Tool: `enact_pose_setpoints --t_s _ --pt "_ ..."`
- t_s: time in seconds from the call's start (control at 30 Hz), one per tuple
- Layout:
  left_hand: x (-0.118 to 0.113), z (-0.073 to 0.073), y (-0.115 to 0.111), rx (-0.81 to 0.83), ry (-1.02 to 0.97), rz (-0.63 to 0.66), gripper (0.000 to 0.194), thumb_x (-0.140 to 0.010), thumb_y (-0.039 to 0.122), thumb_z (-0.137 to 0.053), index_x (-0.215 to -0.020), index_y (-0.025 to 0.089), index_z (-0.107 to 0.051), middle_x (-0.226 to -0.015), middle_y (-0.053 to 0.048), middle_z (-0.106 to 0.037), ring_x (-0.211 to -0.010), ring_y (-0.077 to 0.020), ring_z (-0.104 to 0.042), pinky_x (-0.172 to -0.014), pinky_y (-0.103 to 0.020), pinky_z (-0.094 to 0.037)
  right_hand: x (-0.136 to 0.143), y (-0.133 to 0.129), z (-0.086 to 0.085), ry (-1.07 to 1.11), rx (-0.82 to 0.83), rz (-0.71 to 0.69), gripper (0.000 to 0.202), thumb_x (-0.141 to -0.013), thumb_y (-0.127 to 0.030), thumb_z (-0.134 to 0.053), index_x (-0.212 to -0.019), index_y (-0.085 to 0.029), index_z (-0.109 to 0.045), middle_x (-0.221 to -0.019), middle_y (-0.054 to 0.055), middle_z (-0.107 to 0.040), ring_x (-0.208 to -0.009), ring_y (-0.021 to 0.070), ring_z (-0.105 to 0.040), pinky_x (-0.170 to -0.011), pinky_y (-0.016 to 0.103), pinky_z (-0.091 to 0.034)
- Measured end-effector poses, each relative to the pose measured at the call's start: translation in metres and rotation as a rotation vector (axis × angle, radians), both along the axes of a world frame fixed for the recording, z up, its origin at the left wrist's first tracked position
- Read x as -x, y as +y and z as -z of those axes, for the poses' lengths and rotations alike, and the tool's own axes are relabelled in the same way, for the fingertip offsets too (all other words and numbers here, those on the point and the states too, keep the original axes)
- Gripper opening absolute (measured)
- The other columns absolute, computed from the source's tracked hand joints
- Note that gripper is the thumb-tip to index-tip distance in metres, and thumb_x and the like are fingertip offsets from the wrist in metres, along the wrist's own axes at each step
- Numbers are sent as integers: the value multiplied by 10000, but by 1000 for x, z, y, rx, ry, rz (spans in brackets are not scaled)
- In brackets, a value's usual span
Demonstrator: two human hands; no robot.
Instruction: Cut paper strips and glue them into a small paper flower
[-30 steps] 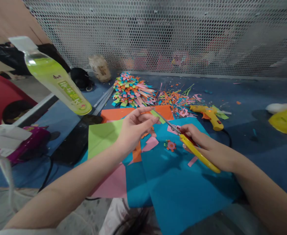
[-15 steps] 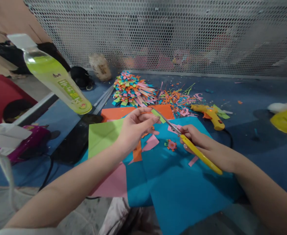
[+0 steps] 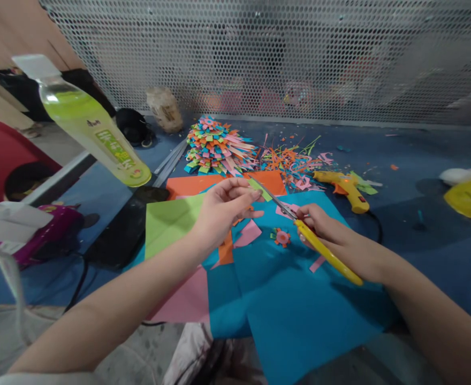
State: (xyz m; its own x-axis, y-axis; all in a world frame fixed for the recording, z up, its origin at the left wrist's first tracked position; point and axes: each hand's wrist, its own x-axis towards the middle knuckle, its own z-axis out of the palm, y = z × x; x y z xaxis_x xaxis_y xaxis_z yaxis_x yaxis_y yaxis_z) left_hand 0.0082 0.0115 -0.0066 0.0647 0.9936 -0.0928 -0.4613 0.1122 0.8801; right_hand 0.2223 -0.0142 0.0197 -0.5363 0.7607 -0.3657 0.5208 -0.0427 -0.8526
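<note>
Between thumb and fingertips, my left hand [image 3: 225,208] pinches a small green paper strip [image 3: 264,193]. My right hand [image 3: 335,238] grips yellow-handled scissors [image 3: 327,254], their blades pointing up-left and lying along the green strip. Whether the blades are parted is hard to see. Below the hands, a small paper flower [image 3: 281,237] in pink, orange and green lies on a large blue sheet [image 3: 299,310]. A torn-edged pink paper piece [image 3: 248,233] is left of the flower, and a narrow pink strip [image 3: 317,263] lies under the scissors' handles.
Behind the hands stand a cone of folded colored paper [image 3: 215,147] and a heap of paper shreds [image 3: 289,163]. A yellow glue gun [image 3: 346,187] lies at right, its light on. At left are a green drink bottle [image 3: 95,123], a black phone-like slab [image 3: 121,230] and a green sheet [image 3: 171,224].
Almost everything is the same. The scissors' handles have shifted very slightly, and the little finger of my left hand reaches a bit further right.
</note>
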Motion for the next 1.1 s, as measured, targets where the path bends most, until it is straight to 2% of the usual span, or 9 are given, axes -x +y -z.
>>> enact_pose_setpoints --t_s 0.23,0.43,0.73,0.83,0.9,0.97,1.1 --pt "0 0 0 12 5 7 303 -556 200 -805 -757 138 -587 -653 5 -673 -588 -109 -643 -522 -200 -568 -2 0 1 -50 -20 5 354 -897 -502 -375 -1144 -251 -338 -1078 59 -553 -764 172 -578 -523 270 -541" --pt "0 -1 0 32 12 2 316 -539 215 -813 -747 143 -587 -648 9 -668 -593 -114 -644 -523 -197 -558 -5 2 10 -78 -85 17 365 -882 -552 -371 -1089 -251 -364 -946 33 -547 -802 194 -565 -511 274 -526" --pt "0 1 1 37 4 20 316 -532 218 -814 -735 144 -583 -646 6 -668 -575 -110 -641 -538 -204 -554 -2 2 7 -73 -170 -8 316 -887 -511 -388 -1031 -230 -380 -910 39 -589 -709 177 -563 -497 277 -485" --pt "-1 1 1 36 8 36 300 -553 206 -799 -746 141 -578 -636 5 -663 -586 -106 -641 -550 -197 -549 -4 8 16 -154 -316 71 300 -867 -498 -399 -977 -220 -405 -792 32 -584 -663 196 -566 -504 303 -458" --pt "-1 1 1 39 29 39 295 -557 197 -793 -745 137 -573 -637 -2 -661 -596 -108 -641 -524 -183 -530 -8 17 26 -271 -501 179 284 -840 -482 -422 -921 -210 -404 -666 17 -543 -605 207 -550 -520 323 -431" --pt "-1 -1 2 47 57 37 296 -553 198 -790 -739 136 -569 -640 -8 -658 -583 -106 -633 -474 -163 -492 -14 28 38 -358 -625 291 301 -811 -456 -453 -959 -202 -387 -595 2 -511 -547 213 -531 -509 329 -405" --pt "-2 -2 2 54 70 11 329 -521 191 -800 -734 139 -555 -624 0 -638 -576 -106 -622 -441 -160 -448 -27 46 56 -494 -746 412 391 -747 -498 -518 -971 -206 -388 -627 25 -529 -527 227 -535 -494 331 -385"
